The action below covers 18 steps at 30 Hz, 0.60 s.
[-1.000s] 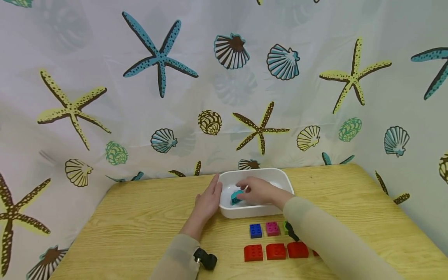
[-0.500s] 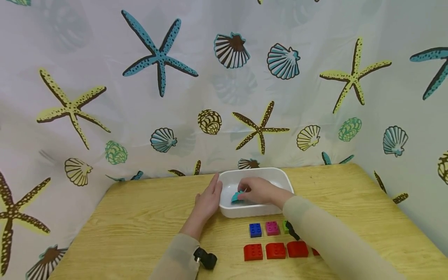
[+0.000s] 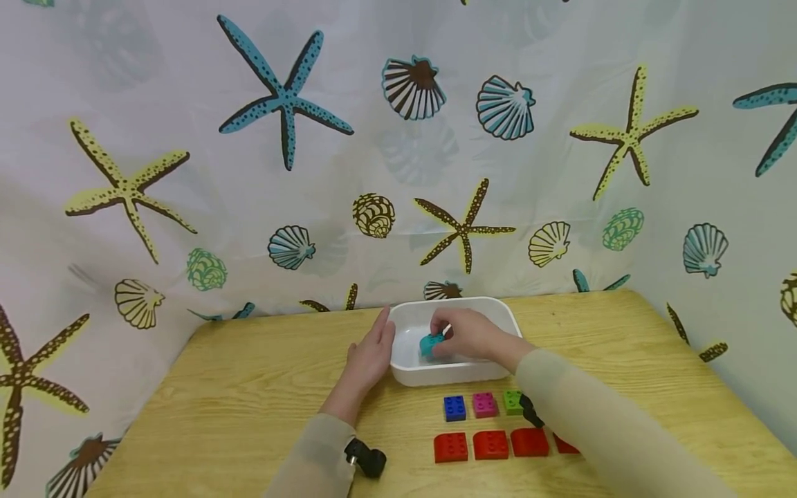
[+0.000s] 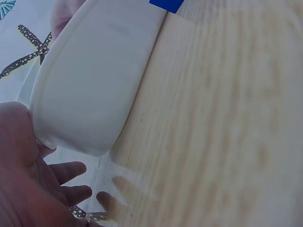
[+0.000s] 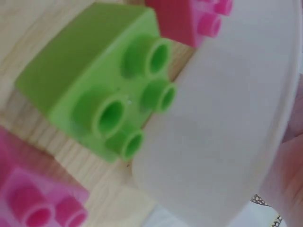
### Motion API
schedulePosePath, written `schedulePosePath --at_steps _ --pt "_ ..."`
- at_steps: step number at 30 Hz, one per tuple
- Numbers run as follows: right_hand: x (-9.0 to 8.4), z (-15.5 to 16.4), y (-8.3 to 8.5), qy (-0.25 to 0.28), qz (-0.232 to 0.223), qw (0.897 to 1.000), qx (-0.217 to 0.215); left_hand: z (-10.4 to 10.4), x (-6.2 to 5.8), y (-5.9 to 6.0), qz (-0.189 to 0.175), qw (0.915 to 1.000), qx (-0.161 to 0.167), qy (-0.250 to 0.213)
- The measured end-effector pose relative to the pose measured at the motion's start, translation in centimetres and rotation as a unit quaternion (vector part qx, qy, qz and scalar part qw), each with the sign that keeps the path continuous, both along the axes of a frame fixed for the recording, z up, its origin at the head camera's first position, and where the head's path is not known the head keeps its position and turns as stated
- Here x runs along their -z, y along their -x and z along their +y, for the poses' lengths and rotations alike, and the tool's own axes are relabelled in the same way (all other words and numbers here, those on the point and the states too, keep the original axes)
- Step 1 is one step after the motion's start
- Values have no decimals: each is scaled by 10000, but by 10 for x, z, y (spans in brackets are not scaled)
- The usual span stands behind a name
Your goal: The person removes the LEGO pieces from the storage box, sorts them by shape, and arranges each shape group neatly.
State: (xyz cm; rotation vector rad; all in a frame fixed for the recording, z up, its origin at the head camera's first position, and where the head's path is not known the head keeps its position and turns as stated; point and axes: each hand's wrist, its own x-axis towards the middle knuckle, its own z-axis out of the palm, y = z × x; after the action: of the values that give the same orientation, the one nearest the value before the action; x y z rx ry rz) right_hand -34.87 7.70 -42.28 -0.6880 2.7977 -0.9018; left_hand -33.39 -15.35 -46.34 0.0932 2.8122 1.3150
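Note:
A white plastic tub (image 3: 457, 374) stands toward the back of the table. Inside it, my right hand (image 3: 468, 332) pinches a teal toy brick (image 3: 429, 344) between thumb and fingers; its studs face up. My left hand (image 3: 371, 353) lies along the tub's left side with fingers straight. In the left wrist view, that hand (image 4: 28, 170) touches the tub's rim at the corner, and its other fingers spread below. The right wrist view shows only an edge of the right hand (image 5: 286, 170) beyond the tub wall; the teal brick is hidden there.
In front of the tub, a row holds a blue brick (image 3: 454, 408), a pink brick (image 3: 484, 404) and a green brick (image 3: 513, 402). Nearer me is a row of several red curved bricks (image 3: 451, 447), partly covered by the right sleeve. Another pink brick (image 5: 35, 194) shows beside the green one.
My right hand has closed its fingers on the teal brick and shifted it slightly right and up within the tub. The left hand has stayed in place.

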Motion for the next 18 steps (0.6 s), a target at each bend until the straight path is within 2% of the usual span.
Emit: schedulePosePath --at_steps 9,18 --pt "-16 9 -16 271 357 9990 -33 1 0 -2 -99 9999 0 -78" --pt "-34 19 -53 570 739 9952 -299 0 1 2 -92 9998 104 -141"
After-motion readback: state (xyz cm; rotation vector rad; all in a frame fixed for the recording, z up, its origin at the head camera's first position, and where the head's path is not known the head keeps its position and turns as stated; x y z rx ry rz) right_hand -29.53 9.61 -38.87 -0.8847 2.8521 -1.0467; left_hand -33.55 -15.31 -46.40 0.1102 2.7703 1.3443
